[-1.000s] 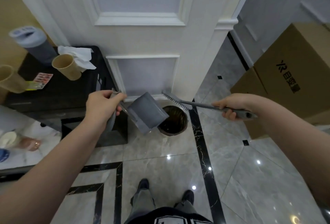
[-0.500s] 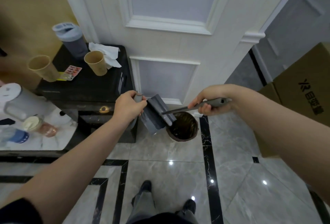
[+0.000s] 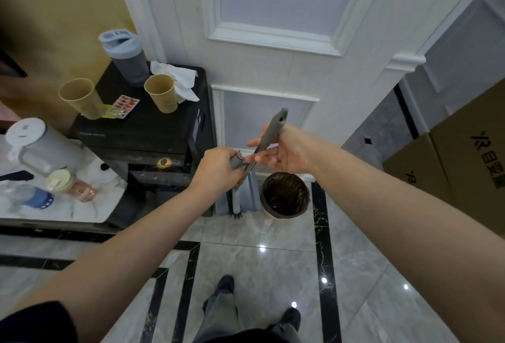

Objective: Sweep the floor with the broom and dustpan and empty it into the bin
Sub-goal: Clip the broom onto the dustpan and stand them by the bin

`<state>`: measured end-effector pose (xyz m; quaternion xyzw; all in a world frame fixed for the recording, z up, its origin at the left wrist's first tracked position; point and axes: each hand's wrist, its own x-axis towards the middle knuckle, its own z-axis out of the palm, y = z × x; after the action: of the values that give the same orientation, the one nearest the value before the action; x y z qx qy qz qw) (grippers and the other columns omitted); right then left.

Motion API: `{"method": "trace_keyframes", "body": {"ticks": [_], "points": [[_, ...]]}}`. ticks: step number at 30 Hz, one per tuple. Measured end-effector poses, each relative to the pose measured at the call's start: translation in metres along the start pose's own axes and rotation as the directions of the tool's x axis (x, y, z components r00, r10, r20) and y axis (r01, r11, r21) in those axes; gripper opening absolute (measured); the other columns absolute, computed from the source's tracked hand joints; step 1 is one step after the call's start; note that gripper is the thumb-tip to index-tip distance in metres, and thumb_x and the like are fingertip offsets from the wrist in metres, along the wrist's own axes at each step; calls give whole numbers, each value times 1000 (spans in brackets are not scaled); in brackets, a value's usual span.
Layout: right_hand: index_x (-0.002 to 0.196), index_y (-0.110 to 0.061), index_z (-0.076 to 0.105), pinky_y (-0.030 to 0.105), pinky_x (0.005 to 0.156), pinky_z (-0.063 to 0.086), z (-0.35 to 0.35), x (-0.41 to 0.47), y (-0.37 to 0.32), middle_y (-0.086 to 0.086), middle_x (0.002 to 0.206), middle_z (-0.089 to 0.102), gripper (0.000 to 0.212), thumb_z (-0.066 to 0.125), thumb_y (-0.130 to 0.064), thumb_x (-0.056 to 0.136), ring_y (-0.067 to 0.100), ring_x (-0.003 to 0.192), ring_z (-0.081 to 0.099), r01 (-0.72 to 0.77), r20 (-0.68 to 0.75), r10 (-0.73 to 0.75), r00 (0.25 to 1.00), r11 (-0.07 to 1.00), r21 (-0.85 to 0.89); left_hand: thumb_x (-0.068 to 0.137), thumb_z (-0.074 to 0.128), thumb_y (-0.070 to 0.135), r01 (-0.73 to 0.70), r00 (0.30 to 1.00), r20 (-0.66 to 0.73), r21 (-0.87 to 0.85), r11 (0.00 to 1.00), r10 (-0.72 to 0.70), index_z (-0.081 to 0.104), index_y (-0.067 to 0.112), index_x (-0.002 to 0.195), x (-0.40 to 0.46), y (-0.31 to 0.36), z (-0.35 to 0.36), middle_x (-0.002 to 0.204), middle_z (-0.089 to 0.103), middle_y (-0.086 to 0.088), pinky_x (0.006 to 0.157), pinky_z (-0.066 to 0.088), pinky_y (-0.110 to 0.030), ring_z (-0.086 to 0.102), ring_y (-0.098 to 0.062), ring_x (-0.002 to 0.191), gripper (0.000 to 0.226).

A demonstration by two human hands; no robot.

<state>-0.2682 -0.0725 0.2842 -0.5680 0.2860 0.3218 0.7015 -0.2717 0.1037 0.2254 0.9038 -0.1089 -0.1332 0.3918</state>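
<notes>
The glossy grey marble-tile floor (image 3: 273, 274) with black inlay strips shows no visible litter in the part that is in view, so the sweeping looks done, as far as can be told from here. The round dark-lined waste bin (image 3: 285, 195) stands on the floor against the white panelled door (image 3: 273, 55), just right of the hanging tools. What lies inside it cannot be made out.

The grey plastic dustpan (image 3: 250, 192) hangs upright, close to the bin's left side, its pan pointing down rather than tipped over the rim. That suggests the emptying is finished or nearly so. The grey long-handled broom (image 3: 269, 135) slants from upper right down to lower left, its bristle end (image 3: 237, 215) showing just above the floor beside the dustpan.

The left hand (image 3: 218, 170) has its grip clenched round the top of the dustpan's handle. The right hand (image 3: 281, 151) holds the broom handle loosely, fingers half extended under it, thumb over it. The two hands sit nearly touching, as if the tools are being brought together.

What seems left is putting the pair away.
</notes>
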Motion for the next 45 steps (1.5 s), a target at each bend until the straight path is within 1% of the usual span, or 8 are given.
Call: {"method": "trace_keyframes", "body": {"ticks": [5, 14, 17, 25, 29, 37, 41, 45], "points": [[126, -2, 56, 17, 35, 37, 21, 9, 3, 22, 83, 73, 49, 47, -37, 93, 15, 48, 55, 56, -46, -56, 997, 998, 2, 84, 62, 4, -9, 999, 45, -28, 1000, 11, 65, 18, 84, -8, -1, 2, 79, 71, -2, 59, 62, -35, 71, -4, 57, 14], [122, -2, 60, 17, 44, 35, 35, 12, 14, 20, 87, 73, 54, 51, -44, 90, 14, 52, 52, 48, 1, -48, 999, 999, 16, 86, 56, 3, 29, 997, 69, 12, 999, -30, 67, 12, 81, -4, 5, -6, 68, 72, -4, 55, 57, -22, 70, -10, 53, 15], [121, -2, 59, 17, 45, 35, 34, 8, 15, 21, 88, 73, 48, 48, -39, 93, 13, 51, 52, 45, 30, -46, 999, 998, 37, 84, 60, 13, 10, 1000, 14, 131, 991, -12, 68, 13, 75, -2, 5, -8, 62, 68, -1, 62, 55, -24, 66, -11, 57, 12], [111, -2, 57, 17, 41, 38, 29, 5, 18, 22, 91, 69, 40, 42, -36, 97, 14, 51, 51, 40, 121, -52, 991, 994, 99, 85, 69, 32, -38, 999, 20, 81, 996, 37, 70, 23, 99, -4, 4, -7, 77, 71, 0, 61, 57, -23, 65, -7, 53, 16], [116, -1, 54, 18, 40, 39, 27, 3, 20, 24, 94, 68, 43, 41, -36, 96, 16, 50, 51, 46, 153, -63, 986, 993, 112, 84, 69, 39, -38, 999, 27, 62, 997, 37, 67, 25, 102, -2, 3, -2, 81, 70, 2, 51, 49, -20, 62, -6, 52, 23], [115, -4, 51, 18, 39, 37, 25, -3, 23, 24, 98, 70, 32, 35, -25, 97, 17, 54, 51, 18, 200, -27, 979, 999, 51, 83, 70, 24, -28, 1000, -7, 27, 999, 29, 66, 16, 91, -2, -6, 8, 78, 67, -1, 52, 55, -26, 64, -14, 61, 12], [114, -5, 54, 22, 45, 37, 28, -2, 22, 17, 86, 70, 31, 38, -14, 90, 17, 51, 50, 63, 47, -60, 997, 996, -70, 80, 72, 20, -102, 995, -13, 80, 992, 103, 68, 15, 92, 1, -10, 8, 81, 66, 3, 56, 47, -17, 64, -15, 71, 14], [130, -20, 57, 25, 53, 45, 20, 4, 27, 5, 76, 61, 52, 41, -1, 85, 15, 55, 51, 145, -198, -260, 945, 876, -460, 75, 74, 18, -234, 972, 67, 186, 954, 225, 71, 19, 99, 9, -8, 0, 94, 59, 7, 80, 49, -25, 57, -11, 88, 23]]}}
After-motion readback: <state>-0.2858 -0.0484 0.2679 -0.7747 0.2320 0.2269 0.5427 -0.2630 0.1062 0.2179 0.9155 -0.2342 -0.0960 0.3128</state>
